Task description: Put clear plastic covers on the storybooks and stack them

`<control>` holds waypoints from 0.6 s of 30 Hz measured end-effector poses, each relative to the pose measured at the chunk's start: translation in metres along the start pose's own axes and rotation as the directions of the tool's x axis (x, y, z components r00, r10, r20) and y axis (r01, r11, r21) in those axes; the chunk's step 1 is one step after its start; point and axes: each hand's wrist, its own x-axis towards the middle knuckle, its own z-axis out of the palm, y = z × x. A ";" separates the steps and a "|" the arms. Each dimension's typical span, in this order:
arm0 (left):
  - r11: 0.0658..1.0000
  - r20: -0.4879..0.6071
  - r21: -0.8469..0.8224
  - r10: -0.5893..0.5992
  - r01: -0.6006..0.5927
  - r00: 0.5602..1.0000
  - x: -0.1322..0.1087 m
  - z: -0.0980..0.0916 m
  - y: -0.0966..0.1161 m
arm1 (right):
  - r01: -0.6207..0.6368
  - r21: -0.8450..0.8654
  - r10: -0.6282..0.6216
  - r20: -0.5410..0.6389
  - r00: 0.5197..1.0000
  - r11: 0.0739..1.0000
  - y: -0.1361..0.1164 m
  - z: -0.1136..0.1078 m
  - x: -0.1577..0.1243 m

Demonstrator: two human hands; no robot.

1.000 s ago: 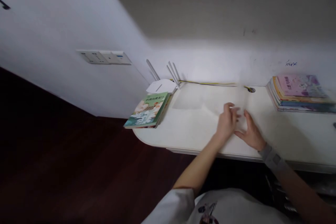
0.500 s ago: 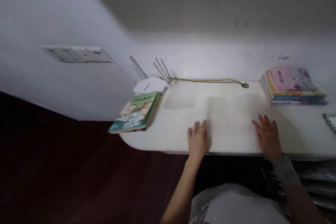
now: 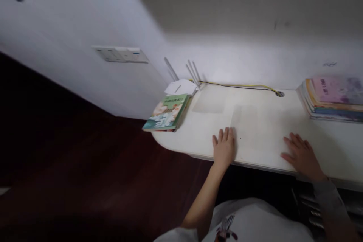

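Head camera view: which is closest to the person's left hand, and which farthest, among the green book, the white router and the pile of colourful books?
From the left hand, flat on the desk:
1. green book, to its left at the desk's end.
2. white router, behind the book, by the wall.
3. pile of colourful books, far right, beyond the right hand.

There is one desk [image 3: 263, 128], one green book [image 3: 167, 112], one router [image 3: 181, 87], one cable [image 3: 241, 86] and one book stack [image 3: 334, 98]. Two hands show: one left hand [image 3: 224, 147], one right hand [image 3: 302, 155].
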 end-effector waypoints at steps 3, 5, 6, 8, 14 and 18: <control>0.998 -0.072 -0.060 -0.033 0.028 0.997 0.007 -0.012 -0.013 | 0.016 0.031 -0.014 -0.057 0.998 0.999 0.007 0.009 -0.003; 0.997 -0.148 -0.029 -0.078 0.075 0.986 0.020 -0.030 -0.035 | 0.032 0.045 -0.028 -0.079 0.996 0.998 0.010 0.013 -0.004; 0.993 -0.192 0.010 -0.117 0.121 0.974 0.029 -0.041 -0.050 | 0.041 0.048 -0.037 -0.087 0.996 0.998 0.011 0.014 -0.004; 0.969 -0.267 0.093 -0.198 0.229 0.943 0.052 -0.065 -0.085 | 0.058 0.043 -0.054 -0.097 0.994 0.997 0.011 0.014 -0.004; 0.868 -0.173 0.159 -0.444 0.470 0.879 0.111 -0.097 -0.172 | 0.086 0.007 -0.085 -0.103 0.991 0.996 0.011 0.013 -0.005; 0.827 -0.138 0.261 -0.479 0.498 0.867 0.108 -0.084 -0.174 | 0.091 0.003 -0.090 -0.102 0.991 0.996 0.014 0.016 -0.006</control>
